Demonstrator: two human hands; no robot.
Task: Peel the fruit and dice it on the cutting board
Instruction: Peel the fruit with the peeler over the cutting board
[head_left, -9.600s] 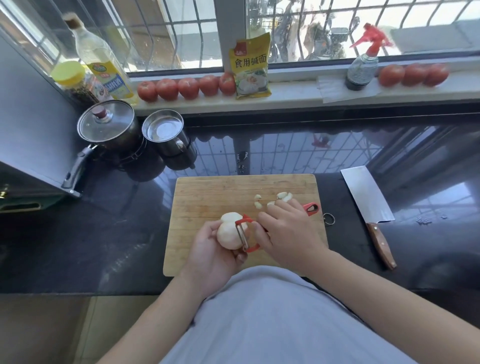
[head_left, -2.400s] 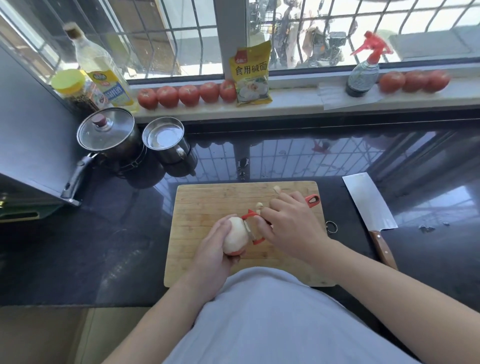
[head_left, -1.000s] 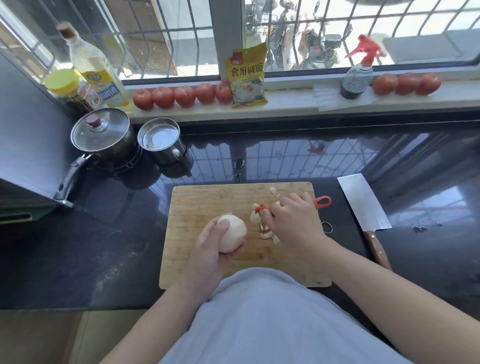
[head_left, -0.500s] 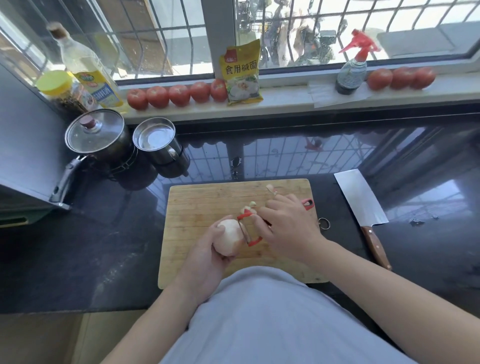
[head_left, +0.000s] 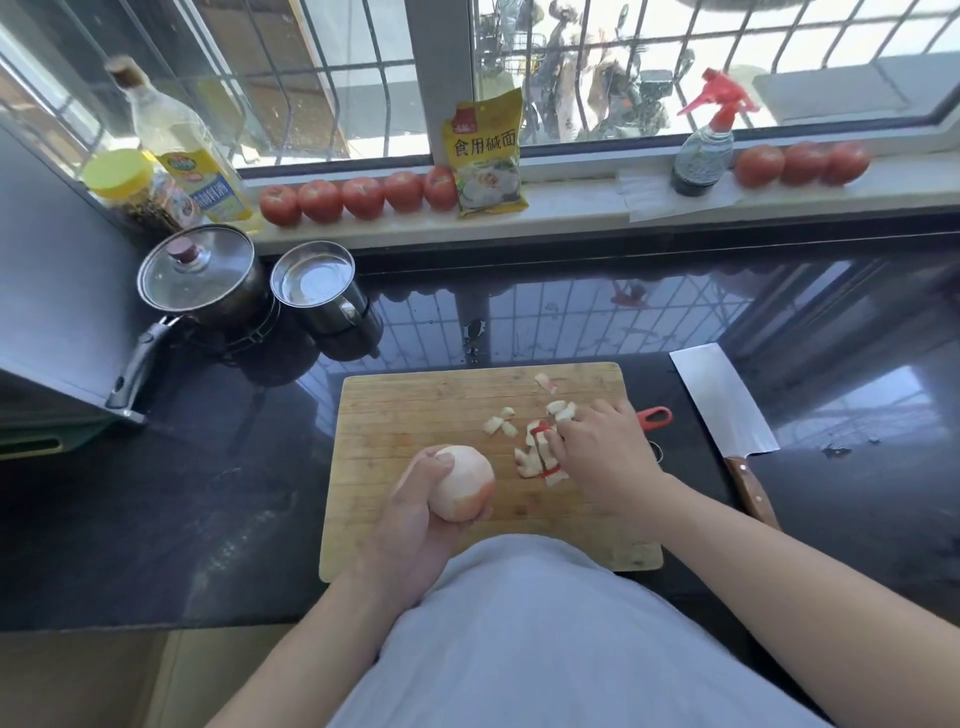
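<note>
Head view: fruit gripped in left hand over cutting board, peeler gripped in right hand just beside, cleaver farther right on tabletop.

Black polished countertop across the middle of the frame.
On it: a bamboo cutting board at centre, a cleaver just right of it, a lidded saucepan and a steel mug side by side at upper left, near the back edge.
</note>
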